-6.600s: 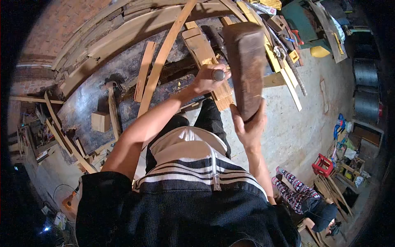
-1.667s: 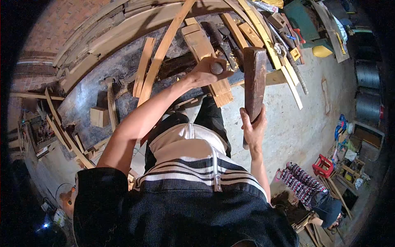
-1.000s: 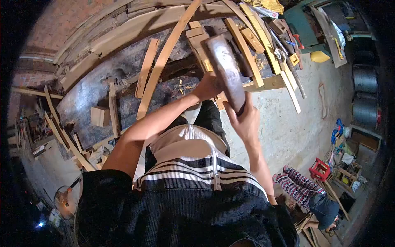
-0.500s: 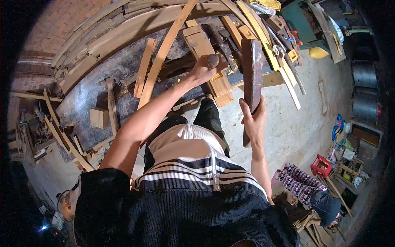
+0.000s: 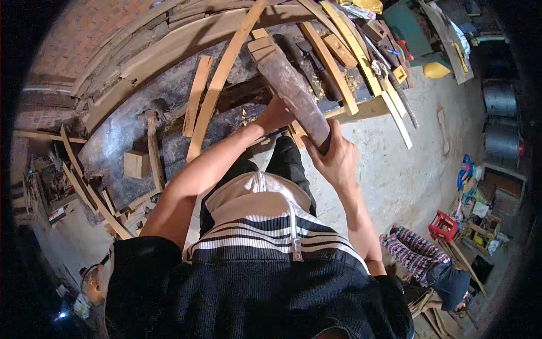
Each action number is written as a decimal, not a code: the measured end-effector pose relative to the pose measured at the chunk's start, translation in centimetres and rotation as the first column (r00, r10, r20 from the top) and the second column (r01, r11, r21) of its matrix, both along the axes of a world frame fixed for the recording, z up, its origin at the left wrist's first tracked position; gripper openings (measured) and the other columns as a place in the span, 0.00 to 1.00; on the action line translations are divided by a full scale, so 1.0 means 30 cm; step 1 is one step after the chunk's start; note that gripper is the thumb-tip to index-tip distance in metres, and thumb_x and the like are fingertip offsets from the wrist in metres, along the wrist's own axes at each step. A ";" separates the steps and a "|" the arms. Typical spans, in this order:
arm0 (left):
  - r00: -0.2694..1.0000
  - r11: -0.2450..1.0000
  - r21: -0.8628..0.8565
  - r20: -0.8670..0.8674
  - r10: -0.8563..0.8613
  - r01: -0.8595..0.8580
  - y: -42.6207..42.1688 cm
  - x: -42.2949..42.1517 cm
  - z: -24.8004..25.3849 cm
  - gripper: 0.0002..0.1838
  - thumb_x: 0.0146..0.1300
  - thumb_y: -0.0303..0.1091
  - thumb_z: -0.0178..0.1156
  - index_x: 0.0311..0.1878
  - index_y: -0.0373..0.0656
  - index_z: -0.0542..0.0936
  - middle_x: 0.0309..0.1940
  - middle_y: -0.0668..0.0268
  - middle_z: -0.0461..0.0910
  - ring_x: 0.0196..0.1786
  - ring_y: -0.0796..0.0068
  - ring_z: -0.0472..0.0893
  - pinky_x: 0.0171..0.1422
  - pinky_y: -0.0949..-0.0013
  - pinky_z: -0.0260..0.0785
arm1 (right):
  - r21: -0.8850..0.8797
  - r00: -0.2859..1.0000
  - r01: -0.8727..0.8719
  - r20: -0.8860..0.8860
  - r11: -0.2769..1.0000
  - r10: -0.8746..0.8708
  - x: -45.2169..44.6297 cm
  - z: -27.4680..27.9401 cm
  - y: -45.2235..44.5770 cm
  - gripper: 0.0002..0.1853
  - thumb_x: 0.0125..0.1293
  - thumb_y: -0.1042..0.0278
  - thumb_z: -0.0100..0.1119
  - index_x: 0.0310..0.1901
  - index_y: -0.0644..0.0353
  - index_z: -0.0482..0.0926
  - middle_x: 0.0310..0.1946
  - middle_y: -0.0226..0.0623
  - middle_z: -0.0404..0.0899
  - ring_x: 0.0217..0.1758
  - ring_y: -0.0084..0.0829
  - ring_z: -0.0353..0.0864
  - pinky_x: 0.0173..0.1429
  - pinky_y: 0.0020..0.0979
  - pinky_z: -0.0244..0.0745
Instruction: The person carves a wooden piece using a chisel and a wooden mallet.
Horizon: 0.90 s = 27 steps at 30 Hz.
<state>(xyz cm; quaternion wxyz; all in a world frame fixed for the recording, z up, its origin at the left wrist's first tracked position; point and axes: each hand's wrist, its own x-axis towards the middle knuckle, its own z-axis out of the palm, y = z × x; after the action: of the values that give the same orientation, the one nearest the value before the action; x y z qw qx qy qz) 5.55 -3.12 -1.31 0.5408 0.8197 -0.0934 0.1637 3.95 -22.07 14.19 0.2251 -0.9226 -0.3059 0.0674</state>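
Note:
My right hand (image 5: 337,161) is closed round the near end of a long, dark wooden mallet (image 5: 296,93), which slants up and to the left over the workpiece. My left hand (image 5: 275,116) is partly covered by the mallet; its fingers are curled, and the round-topped tool seen in it earlier is hidden now. Beneath the mallet lies a light wooden block (image 5: 297,134), with only its near end and far end showing. Dark-handled tools (image 5: 324,82) rest on the bench just right of the mallet, among wood shavings.
A hammer (image 5: 153,144) and a small wood block (image 5: 136,164) lie on the dark bench (image 5: 116,148) at the left. Long strips (image 5: 219,82) cross the bench. At the lower right, another person (image 5: 420,260) is near a red crate (image 5: 443,226).
The mallet has swung from upright at the right to a leftward slant over my left hand and the block. It now covers the tool top that showed half a second ago.

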 end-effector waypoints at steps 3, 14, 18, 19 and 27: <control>0.951 0.999 -0.034 0.307 -0.028 0.041 0.012 -0.010 -0.179 0.12 0.61 0.25 0.63 0.48 0.42 0.81 0.45 0.62 0.82 0.51 0.65 0.81 0.61 0.61 0.70 | 0.143 1.000 0.003 -0.007 0.990 -0.002 -0.028 0.027 0.013 0.27 0.60 0.52 0.69 0.53 0.59 0.70 0.23 0.52 0.81 0.25 0.53 0.84 0.29 0.45 0.77; 0.837 0.664 -0.513 -0.278 0.472 -0.545 -0.005 0.046 0.108 0.14 0.66 0.38 0.65 0.30 0.39 0.78 0.20 0.68 0.78 0.25 0.76 0.77 0.31 0.65 0.69 | 0.171 0.950 0.245 -0.240 0.954 -0.201 0.006 -0.040 -0.022 0.25 0.62 0.55 0.68 0.52 0.64 0.70 0.20 0.54 0.79 0.25 0.52 0.84 0.30 0.44 0.75; 0.845 0.643 -0.560 -0.238 0.479 -0.522 0.081 0.083 0.107 0.12 0.65 0.37 0.67 0.29 0.42 0.79 0.21 0.73 0.78 0.24 0.81 0.75 0.29 0.71 0.67 | 0.287 0.869 0.419 -0.401 0.861 -0.289 0.001 -0.069 -0.082 0.22 0.64 0.54 0.69 0.43 0.65 0.72 0.19 0.43 0.78 0.20 0.31 0.77 0.27 0.35 0.71; 0.846 0.647 -0.556 -0.240 0.476 -0.522 0.077 0.079 0.115 0.12 0.65 0.37 0.67 0.29 0.42 0.79 0.21 0.73 0.78 0.24 0.81 0.75 0.29 0.71 0.67 | 0.263 0.852 0.442 -0.422 0.858 -0.309 0.002 -0.068 -0.093 0.22 0.64 0.54 0.69 0.43 0.65 0.73 0.19 0.42 0.78 0.19 0.31 0.77 0.26 0.35 0.71; 0.947 0.900 -0.325 -0.234 0.222 -0.291 0.044 0.055 0.097 0.16 0.66 0.39 0.68 0.26 0.42 0.76 0.20 0.79 0.71 0.27 0.87 0.67 0.29 0.71 0.61 | 0.266 0.788 0.509 -0.528 0.818 -0.318 -0.017 -0.057 -0.092 0.25 0.64 0.49 0.70 0.43 0.63 0.72 0.19 0.36 0.76 0.16 0.25 0.75 0.20 0.29 0.69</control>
<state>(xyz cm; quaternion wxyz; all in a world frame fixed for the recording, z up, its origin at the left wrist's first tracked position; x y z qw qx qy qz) 7.19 -1.80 1.60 0.6598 0.7255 0.0992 0.1687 3.45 -24.83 12.48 0.4815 -0.8593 -0.0363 0.1688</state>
